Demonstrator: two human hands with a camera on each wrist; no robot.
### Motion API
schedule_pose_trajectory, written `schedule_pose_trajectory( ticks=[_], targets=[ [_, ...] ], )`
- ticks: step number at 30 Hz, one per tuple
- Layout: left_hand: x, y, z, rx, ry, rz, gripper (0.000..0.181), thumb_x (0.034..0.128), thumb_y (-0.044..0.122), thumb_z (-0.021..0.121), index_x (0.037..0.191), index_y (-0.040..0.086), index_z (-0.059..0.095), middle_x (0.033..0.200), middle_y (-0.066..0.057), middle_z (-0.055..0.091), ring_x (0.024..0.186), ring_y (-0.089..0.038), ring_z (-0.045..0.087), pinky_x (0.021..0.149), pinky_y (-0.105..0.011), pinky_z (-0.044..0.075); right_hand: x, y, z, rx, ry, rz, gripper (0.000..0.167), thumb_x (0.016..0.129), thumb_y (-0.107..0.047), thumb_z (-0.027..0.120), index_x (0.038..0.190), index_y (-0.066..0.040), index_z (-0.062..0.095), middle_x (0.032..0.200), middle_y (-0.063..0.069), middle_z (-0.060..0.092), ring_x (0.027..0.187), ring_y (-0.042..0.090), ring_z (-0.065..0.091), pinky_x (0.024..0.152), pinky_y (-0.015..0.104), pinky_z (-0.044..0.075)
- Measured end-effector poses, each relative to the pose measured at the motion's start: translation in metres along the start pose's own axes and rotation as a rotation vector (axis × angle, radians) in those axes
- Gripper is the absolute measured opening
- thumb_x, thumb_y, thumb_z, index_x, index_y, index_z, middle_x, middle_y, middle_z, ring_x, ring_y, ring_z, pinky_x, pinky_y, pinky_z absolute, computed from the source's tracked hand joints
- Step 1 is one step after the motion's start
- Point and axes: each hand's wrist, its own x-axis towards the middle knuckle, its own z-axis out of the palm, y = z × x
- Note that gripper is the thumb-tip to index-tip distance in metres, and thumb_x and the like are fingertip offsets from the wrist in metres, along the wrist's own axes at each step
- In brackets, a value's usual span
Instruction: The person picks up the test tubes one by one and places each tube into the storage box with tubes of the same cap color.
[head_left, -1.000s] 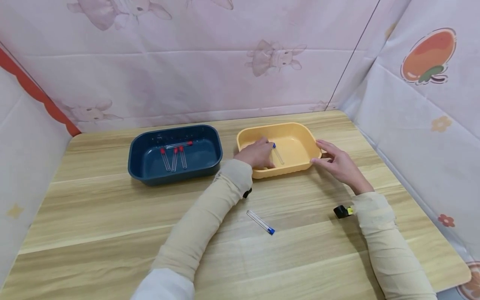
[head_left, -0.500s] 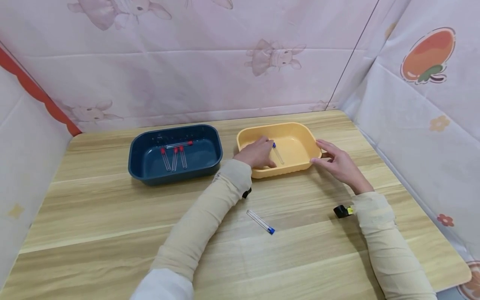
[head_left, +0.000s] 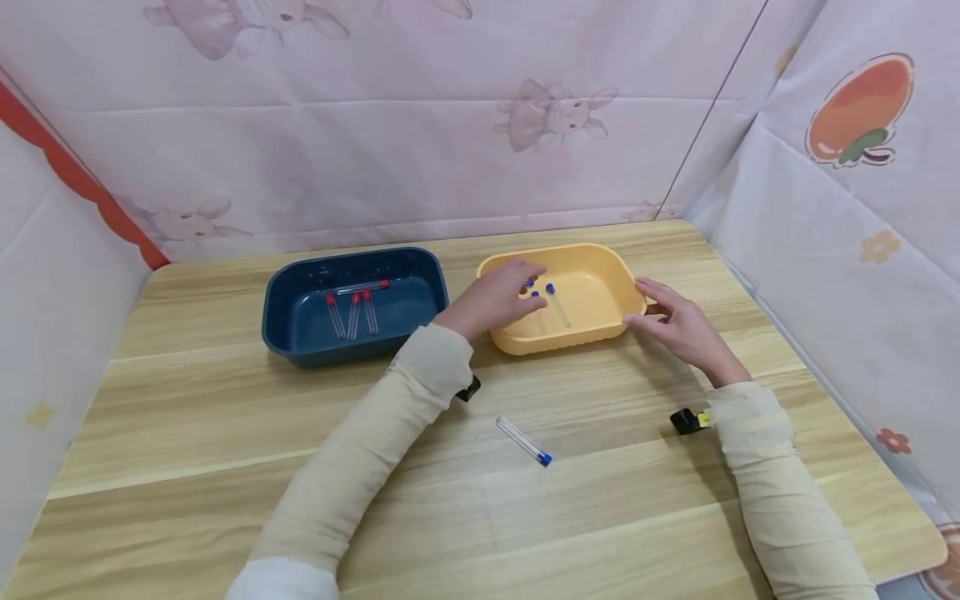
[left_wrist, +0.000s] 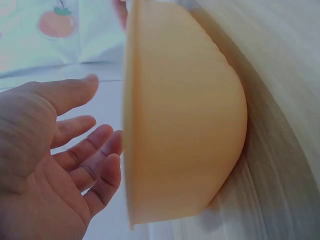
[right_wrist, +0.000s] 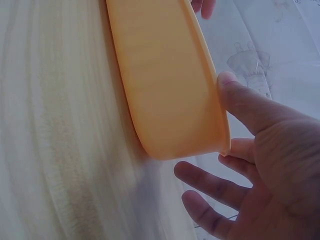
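My left hand (head_left: 495, 296) hovers over the left end of a yellow plastic bin (head_left: 557, 340), its fingers spread and holding nothing. Beneath and beside it, clear test tubes with blue caps (head_left: 558, 305) lie in the bin, partly hidden by the hand. In the left wrist view the loose fingers are beside the bin's rim (left_wrist: 131, 125). My right hand (head_left: 686, 333) holds the bin's right end by the rim, thumb in front and forefinger farther back. The right wrist view has its thumb (right_wrist: 240, 95) on the rim. Another blue-capped test tube (head_left: 523, 441) lies on the table in front.
To the left stands a dark blue bin (head_left: 352, 350) with several red-capped test tubes (head_left: 354, 317) inside. Both bins sit on a wooden table (head_left: 225, 450) near its back edge. Printed cloth walls (head_left: 420, 167) enclose the back and sides.
My left hand has risen and drawn back leftward from inside the yellow bin, its fingers parting; more blue caps now show there. The right hand stays on the rim.
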Motion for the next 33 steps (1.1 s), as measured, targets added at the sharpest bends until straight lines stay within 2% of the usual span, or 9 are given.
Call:
schedule_pose_trajectory(
  ticks=[3,7,11,18,24,28,33],
  targets=[
    [-0.014,0.001,-0.004,-0.052,0.025,0.036,0.052,0.1029,0.029,0.067,0.149,0.010,0.054,0.139,-0.008,0.058,0.116,-0.019,0.059,0.097,-0.030,0.053,0.000,0.000,-0.001,-0.003,0.000,0.004,0.068,0.098,-0.012,0.074,0.154,0.007,0.041,0.162,0.023,0.034,0.111,0.039,0.064,0.083,0.005,0.048],
    [-0.034,0.002,-0.007,-0.071,0.039,0.076,0.047,0.1028,0.029,0.067,0.146,0.012,0.059,0.134,-0.004,0.060,0.112,-0.017,0.059,0.091,-0.027,0.054,0.002,-0.001,-0.002,-0.001,-0.003,0.012,0.067,0.098,-0.011,0.073,0.154,0.007,0.040,0.163,0.023,0.034,0.112,0.041,0.063,0.083,0.005,0.047],
    [-0.050,0.004,-0.009,-0.063,0.042,0.106,0.045,0.1037,0.031,0.066,0.144,0.014,0.061,0.135,-0.002,0.061,0.112,-0.015,0.060,0.090,-0.028,0.054,0.003,0.000,-0.002,0.007,-0.009,0.016,0.068,0.098,-0.011,0.073,0.154,0.008,0.039,0.162,0.025,0.033,0.112,0.042,0.063,0.082,0.005,0.047],
    [-0.069,0.003,-0.006,-0.063,0.017,0.150,0.041,0.1018,0.025,0.069,0.141,0.013,0.065,0.135,-0.002,0.065,0.109,-0.014,0.063,0.089,-0.026,0.055,0.005,0.002,-0.002,0.012,-0.009,0.025,0.067,0.099,-0.013,0.073,0.154,0.007,0.040,0.163,0.024,0.033,0.112,0.040,0.063,0.082,0.005,0.048],
    [-0.082,-0.007,0.006,-0.098,-0.067,0.183,0.038,0.1013,0.024,0.070,0.137,0.011,0.067,0.130,-0.004,0.067,0.108,-0.017,0.063,0.094,-0.030,0.055,0.007,0.005,-0.001,0.018,-0.018,0.035,0.070,0.098,-0.013,0.074,0.155,0.007,0.038,0.164,0.023,0.032,0.114,0.039,0.062,0.082,0.005,0.048],
    [-0.093,-0.014,0.014,-0.091,-0.134,0.204,0.038,0.1018,0.027,0.069,0.138,0.015,0.068,0.132,0.001,0.066,0.112,-0.014,0.061,0.100,-0.031,0.052,0.008,0.006,-0.001,0.014,-0.030,0.039,0.072,0.098,-0.014,0.074,0.156,0.006,0.037,0.164,0.023,0.031,0.114,0.038,0.062,0.082,0.005,0.047],
    [-0.100,-0.020,0.026,-0.079,-0.197,0.228,0.038,0.1005,0.025,0.071,0.137,0.016,0.068,0.129,0.001,0.068,0.109,-0.011,0.063,0.098,-0.032,0.053,0.009,0.007,-0.002,0.009,-0.027,0.046,0.072,0.098,-0.014,0.074,0.156,0.007,0.036,0.164,0.023,0.031,0.114,0.040,0.061,0.081,0.005,0.047]
  ],
)
